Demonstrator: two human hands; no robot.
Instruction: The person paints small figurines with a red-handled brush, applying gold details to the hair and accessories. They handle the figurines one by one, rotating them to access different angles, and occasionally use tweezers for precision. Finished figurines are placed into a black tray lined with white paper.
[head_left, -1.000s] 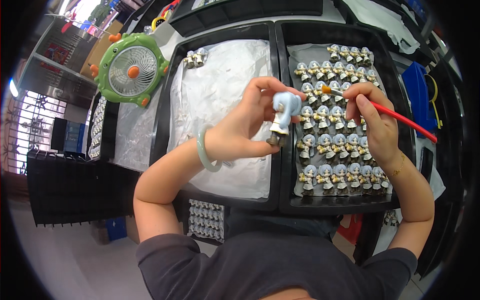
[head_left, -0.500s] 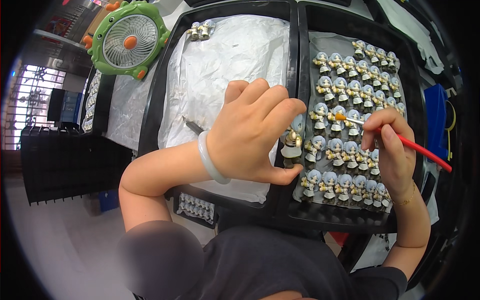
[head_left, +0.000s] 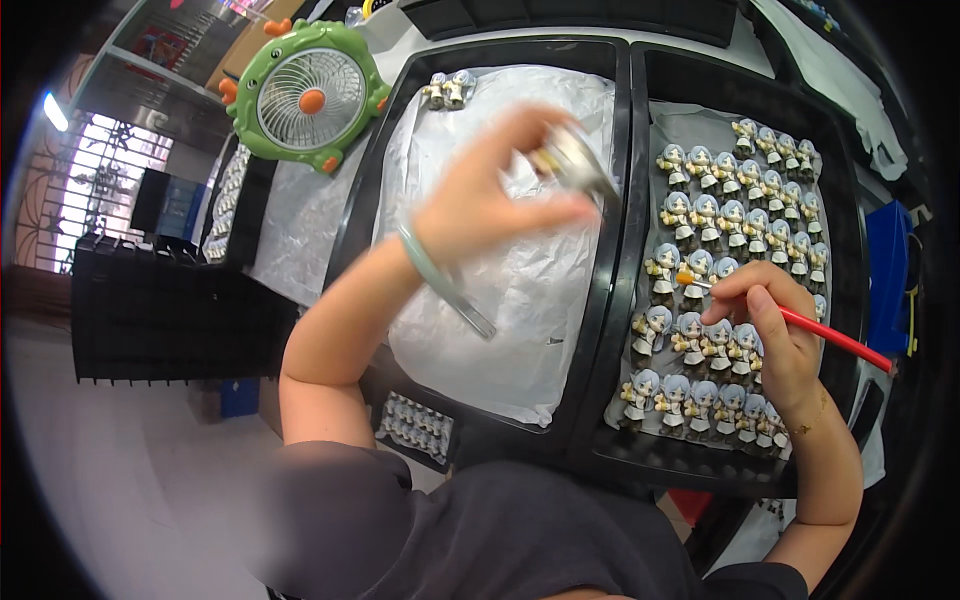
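Note:
My left hand (head_left: pixel 495 190), blurred by motion, grips a small painted figurine (head_left: pixel 572 162) between thumb and fingers above the left tray. The figurine is tilted and smeared, so its details cannot be made out. In my right hand (head_left: pixel 780 325) is a paintbrush (head_left: pixel 840 342) with a red handle and an orange-yellow tip. The brush tip is over the right tray (head_left: pixel 600 440), close to rows of pale-haired figurines (head_left: pixel 705 395). Two similar figurines (head_left: pixel 447 90) stand at the far left corner of the paper-lined left tray (head_left: pixel 335 235).
A slim grey tool (head_left: pixel 475 318) shows beside my left wrist, over the paper. A green fan (head_left: pixel 312 100) stands at the far left. More figurines sit in a small tray (head_left: pixel 415 430) below the table edge. A blue bin (head_left: pixel 887 275) is at the right.
My left hand has lifted the figurine away from the divider between the trays, farther from me, and tilted it. My right hand still holds the brush. The whole view has shifted slightly.

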